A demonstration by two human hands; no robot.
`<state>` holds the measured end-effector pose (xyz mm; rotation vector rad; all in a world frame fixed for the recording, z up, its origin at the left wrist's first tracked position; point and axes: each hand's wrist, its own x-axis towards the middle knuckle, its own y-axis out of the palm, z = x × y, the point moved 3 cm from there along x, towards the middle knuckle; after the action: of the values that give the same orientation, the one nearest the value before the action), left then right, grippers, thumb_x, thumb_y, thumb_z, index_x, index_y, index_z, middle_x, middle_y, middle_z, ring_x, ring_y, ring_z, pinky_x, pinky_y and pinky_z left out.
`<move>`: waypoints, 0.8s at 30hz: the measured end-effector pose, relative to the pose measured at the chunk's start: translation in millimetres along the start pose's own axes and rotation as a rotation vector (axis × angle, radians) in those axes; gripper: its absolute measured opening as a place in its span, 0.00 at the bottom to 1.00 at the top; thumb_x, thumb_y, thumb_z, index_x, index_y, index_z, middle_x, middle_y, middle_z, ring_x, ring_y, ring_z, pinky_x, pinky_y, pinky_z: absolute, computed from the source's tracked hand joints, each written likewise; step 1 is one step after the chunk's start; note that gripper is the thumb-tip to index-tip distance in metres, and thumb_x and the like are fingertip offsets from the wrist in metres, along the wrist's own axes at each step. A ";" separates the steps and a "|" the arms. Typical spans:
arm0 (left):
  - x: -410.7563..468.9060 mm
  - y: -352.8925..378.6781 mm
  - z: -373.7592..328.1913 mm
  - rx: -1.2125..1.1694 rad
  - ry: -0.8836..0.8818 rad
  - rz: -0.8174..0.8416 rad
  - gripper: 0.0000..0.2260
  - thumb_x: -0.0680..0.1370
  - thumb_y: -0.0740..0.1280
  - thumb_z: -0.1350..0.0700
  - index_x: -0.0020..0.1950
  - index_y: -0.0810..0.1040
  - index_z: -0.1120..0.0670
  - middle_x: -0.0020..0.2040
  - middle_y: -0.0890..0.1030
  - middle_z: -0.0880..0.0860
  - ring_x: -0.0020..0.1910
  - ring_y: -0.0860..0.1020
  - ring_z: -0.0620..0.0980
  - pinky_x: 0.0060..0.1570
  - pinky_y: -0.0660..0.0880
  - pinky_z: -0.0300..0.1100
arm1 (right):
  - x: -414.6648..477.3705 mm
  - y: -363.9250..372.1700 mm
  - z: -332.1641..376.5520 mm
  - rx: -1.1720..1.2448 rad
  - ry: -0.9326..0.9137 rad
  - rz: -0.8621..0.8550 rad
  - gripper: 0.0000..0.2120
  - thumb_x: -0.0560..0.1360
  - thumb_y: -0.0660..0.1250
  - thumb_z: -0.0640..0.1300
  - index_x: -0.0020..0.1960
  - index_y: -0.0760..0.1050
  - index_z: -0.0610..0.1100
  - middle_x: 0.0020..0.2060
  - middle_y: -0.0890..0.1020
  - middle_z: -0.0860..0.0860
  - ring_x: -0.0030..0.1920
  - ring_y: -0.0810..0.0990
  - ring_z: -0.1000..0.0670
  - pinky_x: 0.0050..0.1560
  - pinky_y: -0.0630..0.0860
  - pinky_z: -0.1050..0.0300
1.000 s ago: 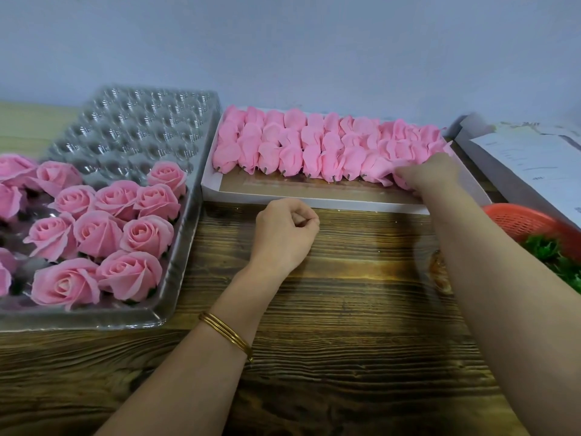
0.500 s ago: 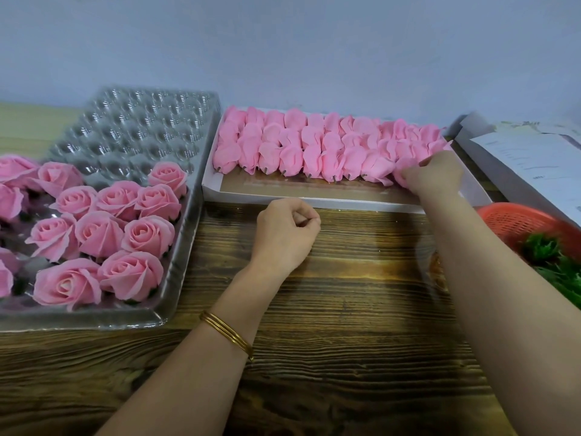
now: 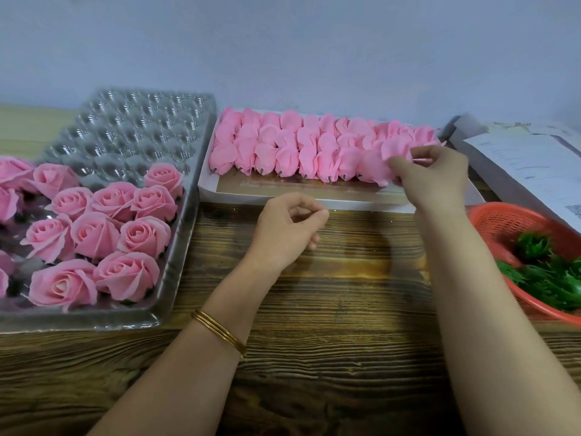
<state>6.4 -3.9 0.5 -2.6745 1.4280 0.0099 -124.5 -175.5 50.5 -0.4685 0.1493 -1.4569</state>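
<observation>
Far left, a clear plastic tray [image 3: 177, 243] sits on the wooden table [image 3: 345, 309], its near cups filled with opened pink roses [image 3: 94, 234], its far cups bare. Next to it, just beside the tray's right rim, lies the white box [image 3: 283, 199], packed with rows of folded pink buds [image 3: 283, 146], stems pointing toward the near edge. In front of that box the left hand [image 3: 289, 228] hovers over the wood, clenched loosely, thumb tip against forefinger, nothing showing in it; gold bangles [image 3: 220, 333] ring the wrist. Over to the right hand [image 3: 434, 174]: it's in the box, fingers grasping one pink bud [image 3: 394, 151] at the right end of the rows, right against its neighbours. Further right, loose papers [image 3: 518, 162] at the back, and a red mesh basket [image 3: 496, 221] holding green leaf pieces [image 3: 540, 278] at the table's edge.
</observation>
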 end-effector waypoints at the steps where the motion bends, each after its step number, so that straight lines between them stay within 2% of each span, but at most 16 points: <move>1: -0.9 1.5 -1.3 -0.068 -0.009 0.042 0.01 0.78 0.70 0.61 0.48 0.82 0.55 0.40 0.83 0.52 0.32 0.80 0.43 0.34 0.77 0.36 | -9.0 3.8 2.0 0.042 0.002 0.029 0.10 0.66 0.74 0.44 0.46 0.80 0.44 0.44 0.84 0.45 0.47 0.83 0.43 0.55 0.80 0.40; 3: -2.4 5.0 -3.7 -0.193 -0.042 0.123 0.04 0.79 0.70 0.61 0.52 0.82 0.58 0.42 0.85 0.54 0.38 0.83 0.47 0.40 0.80 0.38 | -29.0 11.5 5.1 0.107 0.000 0.074 0.06 0.66 0.74 0.42 0.41 0.78 0.48 0.39 0.83 0.48 0.43 0.83 0.45 0.53 0.81 0.41; 5: -3.9 8.8 -6.0 -0.322 -0.103 0.202 0.06 0.79 0.69 0.60 0.55 0.81 0.58 0.49 0.86 0.57 0.46 0.85 0.51 0.46 0.82 0.41 | -48.4 18.5 6.7 0.148 0.002 0.120 0.07 0.68 0.74 0.41 0.39 0.77 0.50 0.36 0.82 0.50 0.39 0.81 0.48 0.50 0.80 0.43; 8: -7.0 13.5 -9.6 -0.517 -0.174 0.308 0.15 0.77 0.69 0.57 0.61 0.79 0.62 0.60 0.82 0.64 0.58 0.82 0.58 0.56 0.81 0.48 | -71.9 27.2 7.6 0.163 -0.004 0.207 0.06 0.68 0.74 0.43 0.43 0.80 0.48 0.40 0.83 0.48 0.42 0.82 0.47 0.51 0.81 0.41; 9: -8.2 14.1 -10.9 -0.556 -0.173 0.330 0.17 0.76 0.69 0.56 0.63 0.78 0.63 0.62 0.80 0.64 0.59 0.81 0.58 0.58 0.80 0.49 | -78.4 28.9 8.2 0.155 -0.008 0.231 0.08 0.67 0.75 0.45 0.46 0.81 0.47 0.41 0.84 0.47 0.44 0.83 0.46 0.52 0.80 0.41; 11: -9.0 14.7 -11.9 -0.601 -0.163 0.340 0.21 0.76 0.70 0.55 0.65 0.77 0.64 0.62 0.80 0.65 0.58 0.80 0.56 0.57 0.80 0.48 | -89.5 31.2 8.3 0.135 -0.037 0.271 0.11 0.68 0.76 0.44 0.49 0.81 0.44 0.42 0.85 0.47 0.46 0.84 0.44 0.52 0.80 0.41; 15: -7.0 12.8 -10.1 -0.666 -0.165 0.318 0.24 0.73 0.69 0.55 0.67 0.75 0.65 0.56 0.78 0.61 0.56 0.78 0.54 0.53 0.81 0.44 | -106.7 32.1 11.0 0.076 -0.133 0.302 0.12 0.68 0.75 0.48 0.50 0.81 0.47 0.41 0.85 0.53 0.43 0.83 0.49 0.48 0.80 0.46; 17: -6.3 12.7 -8.6 -0.678 -0.150 0.341 0.18 0.74 0.69 0.57 0.62 0.78 0.62 0.54 0.79 0.60 0.55 0.78 0.54 0.53 0.81 0.44 | -111.0 31.5 10.4 0.043 -0.181 0.283 0.12 0.69 0.76 0.47 0.52 0.81 0.47 0.43 0.84 0.54 0.43 0.81 0.51 0.49 0.79 0.47; 20: -5.8 14.8 -4.7 -0.667 -0.134 0.336 0.08 0.76 0.70 0.62 0.54 0.79 0.60 0.46 0.82 0.55 0.47 0.81 0.49 0.48 0.81 0.41 | -116.4 31.8 8.4 -0.001 -0.252 0.256 0.15 0.70 0.75 0.44 0.56 0.79 0.46 0.47 0.83 0.54 0.46 0.81 0.52 0.51 0.78 0.48; 22: -5.5 17.1 -1.7 -0.667 -0.137 0.307 0.07 0.76 0.68 0.65 0.54 0.80 0.62 0.45 0.83 0.54 0.46 0.82 0.48 0.48 0.80 0.40 | -119.4 33.0 7.7 -0.016 -0.294 0.236 0.16 0.70 0.75 0.43 0.58 0.78 0.45 0.50 0.81 0.52 0.50 0.80 0.50 0.53 0.78 0.49; 24: -5.5 17.2 -0.2 -0.669 -0.132 0.280 0.06 0.77 0.67 0.67 0.51 0.82 0.61 0.44 0.84 0.54 0.45 0.82 0.48 0.47 0.80 0.39 | -122.1 34.6 7.2 -0.035 -0.336 0.219 0.17 0.70 0.74 0.41 0.58 0.77 0.44 0.50 0.80 0.52 0.51 0.79 0.50 0.54 0.76 0.58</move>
<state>-10.9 -8.9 -0.6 -2.8189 2.0169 0.8039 -105.0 -53.4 21.1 -0.6964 -0.0415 -1.1457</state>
